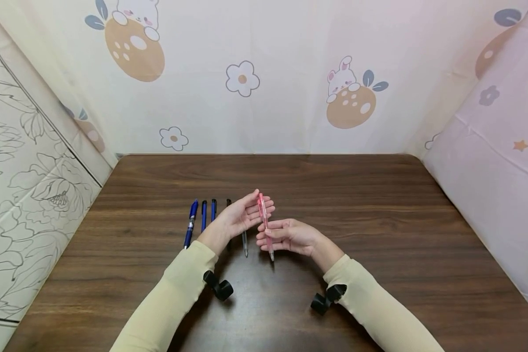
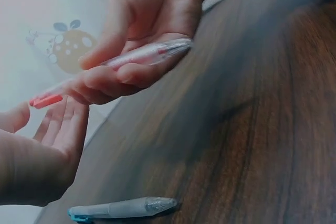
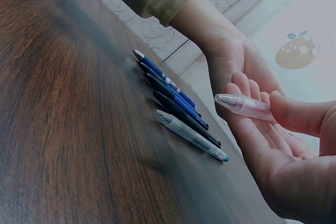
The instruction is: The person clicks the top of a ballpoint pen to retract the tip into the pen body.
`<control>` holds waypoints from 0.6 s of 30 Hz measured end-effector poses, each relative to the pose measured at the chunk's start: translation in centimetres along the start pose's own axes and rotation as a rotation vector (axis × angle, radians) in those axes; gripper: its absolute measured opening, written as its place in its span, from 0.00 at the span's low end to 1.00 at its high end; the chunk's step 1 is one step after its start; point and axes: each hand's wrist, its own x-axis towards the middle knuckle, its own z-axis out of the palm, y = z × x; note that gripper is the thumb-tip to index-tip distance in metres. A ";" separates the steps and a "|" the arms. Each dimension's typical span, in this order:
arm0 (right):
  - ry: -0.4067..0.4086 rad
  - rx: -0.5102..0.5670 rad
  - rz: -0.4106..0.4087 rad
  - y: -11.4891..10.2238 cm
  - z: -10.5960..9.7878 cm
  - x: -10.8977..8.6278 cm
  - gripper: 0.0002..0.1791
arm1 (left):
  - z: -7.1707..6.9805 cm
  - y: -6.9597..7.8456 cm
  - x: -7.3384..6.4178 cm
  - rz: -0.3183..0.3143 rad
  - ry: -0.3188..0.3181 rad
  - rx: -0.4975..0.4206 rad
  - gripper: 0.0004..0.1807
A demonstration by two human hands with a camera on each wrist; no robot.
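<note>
A pink pen with a clear tip (image 1: 264, 210) is held in the air, tip toward the person. My right hand (image 1: 297, 237) pinches its lower half between thumb and fingers, as the right wrist view also shows with the pen tip (image 3: 244, 106) sticking out. My left hand (image 1: 242, 215) is beside the pen's clip end, palm turned up and fingers extended. In the left wrist view, the left thumb (image 2: 16, 119) is close to the pink clip end (image 2: 47, 100); whether it touches cannot be told.
Left of the hands, a row of pens lies on the brown table (image 1: 356, 195): a blue pen (image 1: 191, 222), two slimmer blue pens (image 1: 204, 215), a black pen (image 3: 186, 119) and a clear pen with a teal end (image 3: 194, 137). My left hand partly covers the row in the head view.
</note>
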 end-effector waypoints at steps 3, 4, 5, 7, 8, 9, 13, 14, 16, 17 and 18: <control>0.013 -0.007 -0.010 0.0 0.0 0.1 0.20 | 0.3 -0.4 -0.2 0.039 0.057 0.076 0.31; 0.018 -0.012 -0.011 0.1 0.0 0.1 0.21 | 0.4 -0.5 -0.3 0.048 0.082 0.097 0.31; 0.022 -0.016 -0.011 0.1 0.0 0.0 0.21 | 0.5 -0.7 -0.3 0.059 0.107 0.121 0.30; 0.028 -0.022 -0.015 0.2 -0.1 0.0 0.22 | 0.6 -0.9 -0.5 0.090 0.139 0.188 0.27; 0.031 -0.024 -0.017 0.2 -0.1 0.0 0.22 | 0.7 -1.0 -0.5 0.105 0.150 0.224 0.26; 0.036 -0.026 -0.018 0.2 -0.1 0.0 0.22 | 0.7 -1.1 -0.7 0.120 0.157 0.256 0.26; 0.049 -0.030 -0.024 0.1 -0.1 0.0 0.24 | 0.7 -1.4 -1.0 0.161 0.173 0.321 0.23; 0.052 -0.030 -0.026 0.1 -0.1 0.0 0.24 | 0.7 -1.4 -1.1 0.162 0.183 0.321 0.23; 0.052 -0.028 -0.026 0.1 -0.1 -0.1 0.26 | 0.7 -1.5 -1.2 0.163 0.195 0.320 0.22; 0.051 -0.026 -0.025 0.2 -0.1 -0.1 0.26 | 0.6 -1.6 -1.3 0.164 0.202 0.321 0.22; 0.051 -0.028 -0.023 0.2 -0.1 -0.1 0.26 | 0.6 -1.7 -1.3 0.165 0.211 0.321 0.21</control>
